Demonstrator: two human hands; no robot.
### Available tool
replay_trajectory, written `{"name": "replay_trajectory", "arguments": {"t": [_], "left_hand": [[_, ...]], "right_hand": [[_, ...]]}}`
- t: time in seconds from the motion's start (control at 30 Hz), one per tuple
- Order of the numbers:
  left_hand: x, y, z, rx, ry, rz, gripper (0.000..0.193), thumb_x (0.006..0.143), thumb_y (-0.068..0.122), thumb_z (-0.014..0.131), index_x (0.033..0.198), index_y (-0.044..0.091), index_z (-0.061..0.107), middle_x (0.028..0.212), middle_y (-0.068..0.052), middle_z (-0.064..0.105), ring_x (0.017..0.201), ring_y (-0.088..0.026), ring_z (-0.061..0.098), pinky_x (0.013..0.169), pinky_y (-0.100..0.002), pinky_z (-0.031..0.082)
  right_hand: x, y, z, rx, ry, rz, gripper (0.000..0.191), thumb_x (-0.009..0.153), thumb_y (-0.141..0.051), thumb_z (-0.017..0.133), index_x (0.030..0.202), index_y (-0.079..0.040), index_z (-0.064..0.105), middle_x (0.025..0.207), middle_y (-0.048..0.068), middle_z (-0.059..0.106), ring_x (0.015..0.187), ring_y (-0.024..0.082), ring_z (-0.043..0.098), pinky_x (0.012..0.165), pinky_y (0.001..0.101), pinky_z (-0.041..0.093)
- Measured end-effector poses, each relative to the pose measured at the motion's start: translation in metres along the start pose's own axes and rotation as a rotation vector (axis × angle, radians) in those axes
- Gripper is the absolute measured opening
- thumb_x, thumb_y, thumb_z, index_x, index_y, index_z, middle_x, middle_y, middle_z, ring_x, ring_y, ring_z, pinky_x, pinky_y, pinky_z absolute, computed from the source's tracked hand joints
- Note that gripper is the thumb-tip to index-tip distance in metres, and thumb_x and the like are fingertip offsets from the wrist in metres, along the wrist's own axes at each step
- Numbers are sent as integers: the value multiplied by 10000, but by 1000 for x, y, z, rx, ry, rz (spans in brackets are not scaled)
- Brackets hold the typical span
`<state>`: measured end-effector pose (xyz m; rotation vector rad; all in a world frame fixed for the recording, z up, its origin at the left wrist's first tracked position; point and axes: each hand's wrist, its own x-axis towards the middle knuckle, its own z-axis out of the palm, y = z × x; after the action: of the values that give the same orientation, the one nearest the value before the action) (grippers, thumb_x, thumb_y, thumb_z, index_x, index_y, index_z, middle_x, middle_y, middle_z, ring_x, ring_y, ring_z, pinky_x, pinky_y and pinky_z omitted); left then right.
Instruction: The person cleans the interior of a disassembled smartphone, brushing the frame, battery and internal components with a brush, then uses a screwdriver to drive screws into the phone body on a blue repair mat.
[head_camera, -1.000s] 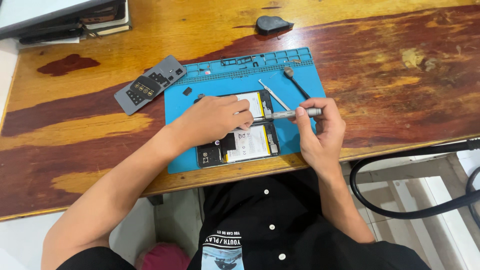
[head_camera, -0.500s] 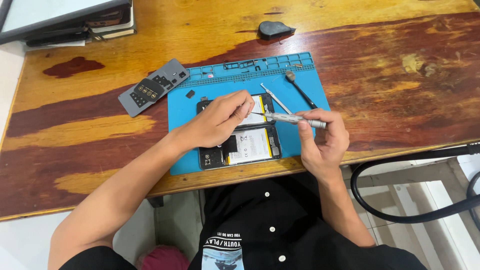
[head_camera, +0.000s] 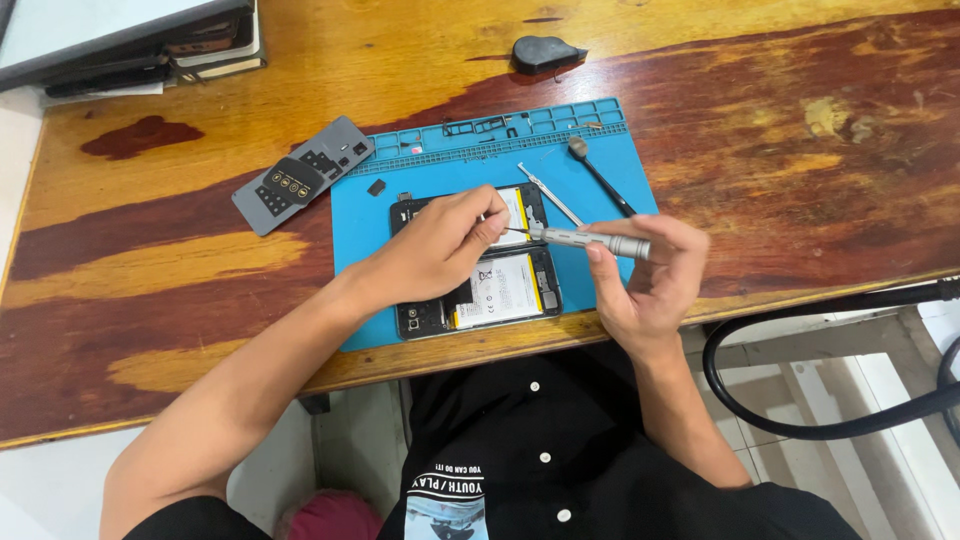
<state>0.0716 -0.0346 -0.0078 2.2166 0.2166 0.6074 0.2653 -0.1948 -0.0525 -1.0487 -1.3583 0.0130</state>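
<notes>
An opened black phone (head_camera: 500, 292) with its white battery showing lies on a blue work mat (head_camera: 360, 235). My left hand (head_camera: 435, 250) rests over the phone's upper half, thumb and forefinger pinched together right at the tip of a slim silver screwdriver (head_camera: 590, 240). Whether something tiny sits between those fingers I cannot tell. My right hand (head_camera: 655, 285) grips the screwdriver's handle and holds it almost level, pointing left just above the phone.
Tweezers (head_camera: 550, 195) and a black-handled tool (head_camera: 600, 175) lie on the mat's right side. A grey back cover (head_camera: 300, 175) lies left of the mat. A dark lump (head_camera: 545, 50) and stacked books (head_camera: 130, 45) sit farther back. A black hose (head_camera: 800, 425) loops beyond the table's near edge.
My left hand's fingers have curled from lying flat on the phone into a pinch at the screwdriver's tip. My right hand has stayed almost in place with the screwdriver.
</notes>
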Motion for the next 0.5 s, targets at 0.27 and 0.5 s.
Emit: {"name": "replay_trajectory", "arguments": {"t": [0.27, 0.5], "left_hand": [[1, 9, 20, -49, -19, 3, 186, 1054, 178, 573, 1053, -3, 618, 864, -133, 677, 751, -265, 655, 679, -367, 510], [0, 11, 13, 124, -47, 125, 258, 997, 279, 677, 1093, 43, 639, 1114, -112, 625, 1081, -296, 594, 965, -417, 484]], "right_hand": [[-2, 2, -1, -60, 103, -125, 508, 1032, 106, 623, 1359, -82, 283, 1130, 211, 643, 914, 291, 742, 794, 323, 619], [-2, 9, 3, -127, 88, -236, 541, 1011, 174, 629, 1385, -73, 325, 1239, 162, 490, 960, 322, 741, 812, 372, 651]]}}
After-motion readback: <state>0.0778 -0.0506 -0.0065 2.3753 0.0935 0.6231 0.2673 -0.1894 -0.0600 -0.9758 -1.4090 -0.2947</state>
